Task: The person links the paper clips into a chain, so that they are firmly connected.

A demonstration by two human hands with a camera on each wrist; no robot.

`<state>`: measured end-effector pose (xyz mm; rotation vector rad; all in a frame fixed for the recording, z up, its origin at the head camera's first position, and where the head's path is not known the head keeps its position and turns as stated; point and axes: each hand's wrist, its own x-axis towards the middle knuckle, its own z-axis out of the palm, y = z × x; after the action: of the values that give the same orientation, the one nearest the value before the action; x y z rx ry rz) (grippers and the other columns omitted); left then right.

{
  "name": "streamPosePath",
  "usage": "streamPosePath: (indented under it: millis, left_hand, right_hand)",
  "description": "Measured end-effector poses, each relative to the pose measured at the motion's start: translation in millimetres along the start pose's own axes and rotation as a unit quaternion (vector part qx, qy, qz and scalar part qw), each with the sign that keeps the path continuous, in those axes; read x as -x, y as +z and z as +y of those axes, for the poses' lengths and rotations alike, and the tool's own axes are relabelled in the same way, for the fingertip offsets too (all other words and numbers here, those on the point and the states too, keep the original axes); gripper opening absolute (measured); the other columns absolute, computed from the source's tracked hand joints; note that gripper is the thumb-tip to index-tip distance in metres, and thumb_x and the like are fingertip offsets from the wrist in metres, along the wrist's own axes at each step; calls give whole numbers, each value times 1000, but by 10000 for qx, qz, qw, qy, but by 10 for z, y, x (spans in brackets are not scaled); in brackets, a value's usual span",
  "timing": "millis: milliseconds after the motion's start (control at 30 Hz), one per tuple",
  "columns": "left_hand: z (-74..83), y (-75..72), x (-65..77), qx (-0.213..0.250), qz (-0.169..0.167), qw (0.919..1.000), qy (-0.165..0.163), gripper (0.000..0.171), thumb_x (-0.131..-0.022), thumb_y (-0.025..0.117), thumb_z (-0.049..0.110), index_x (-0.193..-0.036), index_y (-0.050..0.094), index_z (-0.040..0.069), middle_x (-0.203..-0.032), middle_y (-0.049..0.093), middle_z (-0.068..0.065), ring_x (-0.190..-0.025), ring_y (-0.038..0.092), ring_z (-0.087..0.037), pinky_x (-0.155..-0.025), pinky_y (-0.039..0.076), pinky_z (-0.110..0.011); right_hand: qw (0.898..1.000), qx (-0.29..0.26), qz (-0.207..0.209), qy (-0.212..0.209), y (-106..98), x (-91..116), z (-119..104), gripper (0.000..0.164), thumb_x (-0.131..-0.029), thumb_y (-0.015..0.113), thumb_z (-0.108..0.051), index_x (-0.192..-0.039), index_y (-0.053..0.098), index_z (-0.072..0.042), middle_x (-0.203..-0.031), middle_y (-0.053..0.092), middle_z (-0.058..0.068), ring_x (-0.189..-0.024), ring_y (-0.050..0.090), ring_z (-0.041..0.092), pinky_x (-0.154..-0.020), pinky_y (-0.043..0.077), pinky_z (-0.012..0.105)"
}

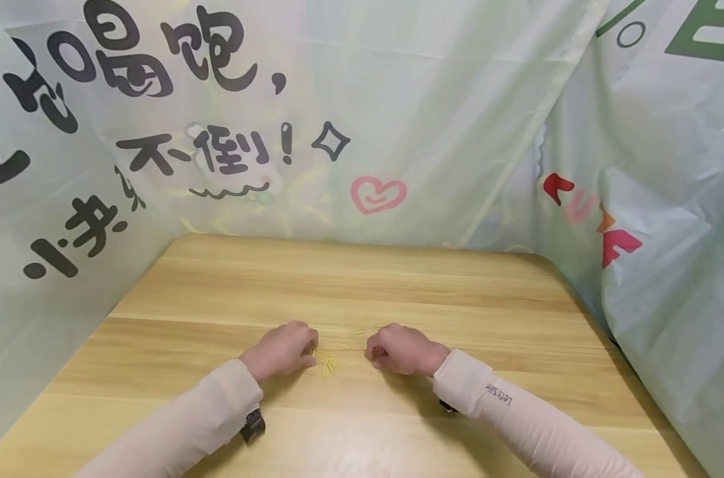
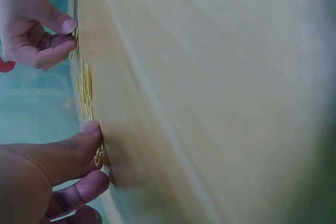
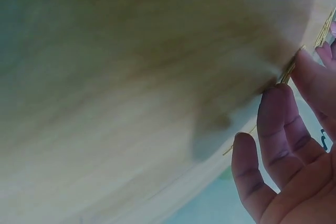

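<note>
Thin yellow paper clips lie in a small loose heap point(image 1: 327, 364) on the wooden table, right beside the fingertips of my left hand point(image 1: 281, 348). Seen from the left wrist, its thumb and index finger pinch yellow paper clips point(image 2: 98, 156) close to the tabletop. Across a short gap, my right hand point(image 1: 400, 348) has its fingers bent down to the table. Between its thumb and fingertip, the right wrist view shows a paper clip point(image 3: 287, 72) pinched. More paper clips point(image 2: 86, 87) lie between the two hands.
A few single paper clips point(image 1: 359, 331) are scattered beyond the hands on the wooden table point(image 1: 350, 279). Printed fabric curtains point(image 1: 445, 119) hang along the back and both sides of the table. Dark straps point(image 1: 254, 425) sit at the wrists.
</note>
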<state>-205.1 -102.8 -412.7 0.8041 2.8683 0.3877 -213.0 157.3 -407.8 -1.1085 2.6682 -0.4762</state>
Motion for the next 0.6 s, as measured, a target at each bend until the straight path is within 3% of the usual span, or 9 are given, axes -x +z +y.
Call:
streamPosePath:
  millis: [267,600]
  left_hand:
    - [9,-8,3,113,5,9999,1,22,-80,80,20,-88,62,11,-75,52,5,-69,48,-12,-60,47,-31]
    - [26,2,20,193,153,9996,151,21,-80,80,15,-85,60,13,-78,58,5,-68,51,-11,-59,47,-29]
  right_hand:
    - [10000,-15,17,-46,-2,13,-19,19,-83,73,-1,-78,63,-16,-73,58,-10,-67,50,5,-55,45,23]
    - [9993,336,128,-75,15,19,-30,24,-83,75,-5,-73,57,-17,-69,51,-10,-65,47,6,-52,42,22]
